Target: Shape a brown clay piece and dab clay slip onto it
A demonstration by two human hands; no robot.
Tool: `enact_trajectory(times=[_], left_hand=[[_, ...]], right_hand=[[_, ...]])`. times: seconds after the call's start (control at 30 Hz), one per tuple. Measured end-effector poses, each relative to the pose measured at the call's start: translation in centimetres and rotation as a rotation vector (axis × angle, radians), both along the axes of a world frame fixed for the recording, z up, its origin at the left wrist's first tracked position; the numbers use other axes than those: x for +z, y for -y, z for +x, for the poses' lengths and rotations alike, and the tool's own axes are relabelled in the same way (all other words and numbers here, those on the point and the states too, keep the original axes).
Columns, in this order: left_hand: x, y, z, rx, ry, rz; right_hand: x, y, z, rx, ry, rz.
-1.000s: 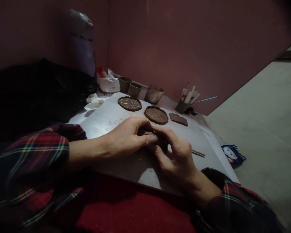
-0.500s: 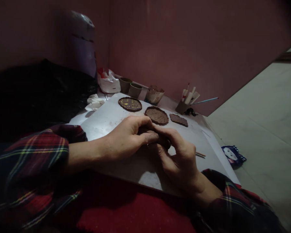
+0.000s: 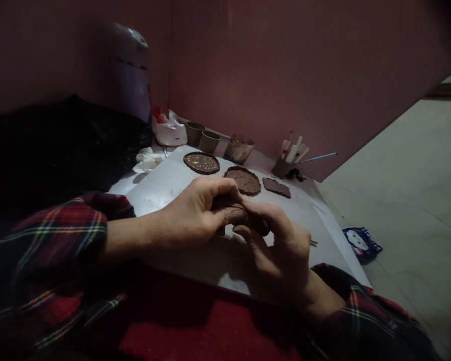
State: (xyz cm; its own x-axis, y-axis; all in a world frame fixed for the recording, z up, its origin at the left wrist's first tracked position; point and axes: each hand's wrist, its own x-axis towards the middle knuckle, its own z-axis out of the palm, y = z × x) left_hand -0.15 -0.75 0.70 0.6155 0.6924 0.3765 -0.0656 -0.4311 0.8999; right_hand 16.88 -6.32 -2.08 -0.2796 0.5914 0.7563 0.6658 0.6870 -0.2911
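Note:
My left hand and my right hand meet over a grey board on my lap. Both pinch a dark brown lump of clay, which the fingers mostly hide. Beyond the hands lie three flat clay pieces: a round disc with yellow dots, a round textured disc and a smaller flat slab. A thin wooden stick pokes out from behind my right hand.
Two small cups and a stained paper cup stand at the board's far edge. A holder of tools and a brush stand by the wall. A white bag, crumpled tissue and a blue patterned item lie around.
My right hand has drawn a little nearer and lower, its fingers curling more around the clay. It now covers more of the wooden stick. The left hand stays nearly in place.

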Motion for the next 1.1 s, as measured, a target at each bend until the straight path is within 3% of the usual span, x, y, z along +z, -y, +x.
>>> enact_trajectory(times=[0.27,0.5,0.9,1.1], left_hand=[[0.0,0.1,-0.2,0.012,-0.047,-0.019],[-0.8,0.0,-0.5,0.116,-0.076,0.250],[-0.7,0.1,-0.5,0.156,-0.111,0.446],[-0.9,0.1,-0.5,0.128,-0.049,0.427]], right_hand=[[-0.2,0.2,-0.3,0.027,-0.211,-0.208],[0.2,0.1,-0.4,0.002,-0.233,-0.234],[1.1,-0.7,-1.1,0.202,-0.788,-0.671],[1.9,-1.1,-1.1,0.308,-0.992,-0.884]])
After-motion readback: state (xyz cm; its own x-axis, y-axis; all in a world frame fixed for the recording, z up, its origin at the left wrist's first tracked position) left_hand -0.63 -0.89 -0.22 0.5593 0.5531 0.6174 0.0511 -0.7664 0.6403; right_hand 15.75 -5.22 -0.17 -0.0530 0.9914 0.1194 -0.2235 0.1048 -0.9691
